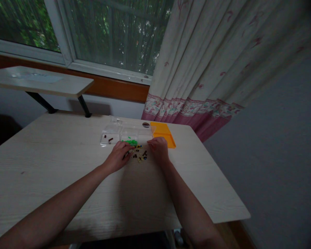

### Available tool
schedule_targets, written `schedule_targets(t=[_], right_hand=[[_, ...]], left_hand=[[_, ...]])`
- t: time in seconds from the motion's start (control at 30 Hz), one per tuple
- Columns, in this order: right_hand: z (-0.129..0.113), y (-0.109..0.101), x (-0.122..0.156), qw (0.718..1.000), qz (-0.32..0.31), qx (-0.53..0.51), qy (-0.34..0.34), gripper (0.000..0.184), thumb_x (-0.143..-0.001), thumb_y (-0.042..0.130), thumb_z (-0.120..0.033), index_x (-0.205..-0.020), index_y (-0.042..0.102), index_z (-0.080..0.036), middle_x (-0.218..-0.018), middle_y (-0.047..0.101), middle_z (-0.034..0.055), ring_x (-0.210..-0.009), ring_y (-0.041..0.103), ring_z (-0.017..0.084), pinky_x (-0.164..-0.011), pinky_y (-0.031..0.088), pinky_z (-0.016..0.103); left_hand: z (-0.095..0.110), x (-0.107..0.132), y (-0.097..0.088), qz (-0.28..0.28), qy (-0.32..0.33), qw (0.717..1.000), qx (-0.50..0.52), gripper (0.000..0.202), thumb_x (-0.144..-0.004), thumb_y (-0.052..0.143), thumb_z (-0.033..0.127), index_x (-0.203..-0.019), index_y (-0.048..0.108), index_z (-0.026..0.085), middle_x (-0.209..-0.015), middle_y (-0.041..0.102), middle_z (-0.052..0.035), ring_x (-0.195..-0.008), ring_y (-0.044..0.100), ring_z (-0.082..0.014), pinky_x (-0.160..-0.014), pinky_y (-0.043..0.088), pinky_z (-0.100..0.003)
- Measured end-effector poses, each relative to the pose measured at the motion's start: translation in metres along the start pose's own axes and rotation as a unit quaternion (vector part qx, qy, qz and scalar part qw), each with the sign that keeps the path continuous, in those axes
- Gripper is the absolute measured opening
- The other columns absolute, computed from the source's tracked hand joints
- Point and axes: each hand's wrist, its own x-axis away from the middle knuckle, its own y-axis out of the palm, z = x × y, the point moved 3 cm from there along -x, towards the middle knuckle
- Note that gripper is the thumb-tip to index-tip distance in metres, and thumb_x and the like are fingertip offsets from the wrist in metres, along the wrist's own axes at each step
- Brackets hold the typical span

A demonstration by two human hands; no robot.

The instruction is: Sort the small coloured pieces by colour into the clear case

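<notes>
- The second table [41, 81] stands far left by the window [111, 34], well apart from my work.
- The left part of my table [46, 162] is bare wood, so I judge that my left elbow has room to swing out there.
- The clear box [113, 130] lies just beyond my hands. Its left compartment holds a few brown bits [108, 139].
- My left hand [119, 156] lies palm down, with the fingers curled over the near edge of the pile. I cannot tell whether they pinch a piece.
- The green pieces [131, 141] sit in the middle compartment, just past my left fingertips.
- The loose pieces [140, 155] lie on the table between my hands, near the front of the box. They are tiny and mixed in colour, so I think it best to take one at a time with thumb and forefinger. Lifting it straight up avoids scattering the others.
- My right hand [159, 150] rests palm down just right of the pile, fingers bent to the wood. I cannot tell whether it grips anything.
- The orange tray [162, 133] lies against the box's right end, just beyond my right hand.
- The table's right edge is not far past the tray. I judge that anything flicked that way could roll off, so I would keep sweeps short.
- The curtain [210, 69] hangs beyond that corner.
</notes>
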Motion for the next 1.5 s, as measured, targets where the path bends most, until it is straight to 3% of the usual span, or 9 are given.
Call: schedule_targets(t=[0.13, 0.3, 0.43, 1.03, 1.33, 1.5], right_hand=[[-0.026, 0.003, 0.002, 0.998, -0.034, 0.019, -0.048, 0.015, -0.091, 0.062, -0.032, -0.092, 0.075, -0.024, -0.099, 0.069, 0.0042, -0.099, 0.052, 0.021, -0.089, 0.033, 0.035], [-0.039, 0.005, 0.004, 0.997, -0.035, 0.055, -0.042, 0.012, -0.089, 0.064, -0.03, -0.093, 0.075, -0.027, -0.113, 0.065, 0.0036, -0.111, 0.047, 0.023, -0.098, 0.03, 0.039], [-0.04, 0.006, 0.005, 0.997, -0.041, 0.061, -0.04, 0.013, -0.09, 0.063, -0.027, -0.094, 0.075, -0.027, -0.12, 0.063, 0.0042, -0.119, 0.043, 0.024, -0.101, 0.029, 0.04], [-0.04, 0.005, 0.008, 0.995, -0.056, 0.051, -0.061, 0.012, -0.088, 0.064, -0.026, -0.096, 0.074, -0.027, -0.118, 0.065, 0.004, -0.119, 0.045, 0.022, -0.103, 0.026, 0.04], [-0.037, 0.001, 0.003, 0.999, -0.011, -0.035, -0.02, 0.009, -0.086, 0.065, -0.024, -0.085, 0.074, -0.024, -0.101, 0.069, 0.0042, -0.102, 0.055, 0.021, -0.096, 0.036, 0.036], [-0.038, 0.002, 0.004, 0.987, -0.005, -0.158, 0.016, 0.013, -0.087, 0.063, -0.027, -0.086, 0.075, -0.022, -0.088, 0.072, 0.0048, -0.092, 0.061, 0.02, -0.089, 0.044, 0.035]], left_hand=[[0.0, 0.0, 0.0, 0.005, 0.004, 1.0, -0.004, 0.027, -0.091, 0.053, 0.025, -0.115, 0.063, 0.021, -0.109, 0.059, -0.0098, -0.106, 0.052, -0.0253, -0.094, 0.044, -0.044], [0.002, -0.001, -0.001, 0.001, 0.004, 1.0, 0.0, 0.028, -0.09, 0.054, 0.022, -0.117, 0.063, 0.02, -0.11, 0.059, -0.01, -0.106, 0.052, -0.0253, -0.094, 0.045, -0.044], [0.002, -0.001, -0.001, 0.003, 0.006, 1.0, 0.003, 0.03, -0.088, 0.054, 0.019, -0.118, 0.063, 0.021, -0.108, 0.059, -0.0096, -0.105, 0.052, -0.025, -0.093, 0.045, -0.044], [0.003, 0.0, -0.002, -0.001, 0.007, 1.0, -0.005, 0.029, -0.089, 0.054, 0.02, -0.117, 0.062, 0.021, -0.109, 0.058, -0.0097, -0.106, 0.052, -0.0252, -0.093, 0.045, -0.043], [0.002, -0.001, -0.002, -0.005, 0.002, 1.0, 0.0, 0.029, -0.089, 0.054, 0.019, -0.118, 0.062, 0.02, -0.109, 0.058, -0.01, -0.106, 0.051, -0.0252, -0.093, 0.045, -0.043], [0.004, -0.002, -0.003, -0.005, 0.003, 1.0, 0.003, 0.031, -0.087, 0.054, 0.016, -0.117, 0.063, 0.02, -0.108, 0.059, -0.0098, -0.105, 0.051, -0.0254, -0.093, 0.045, -0.043]])
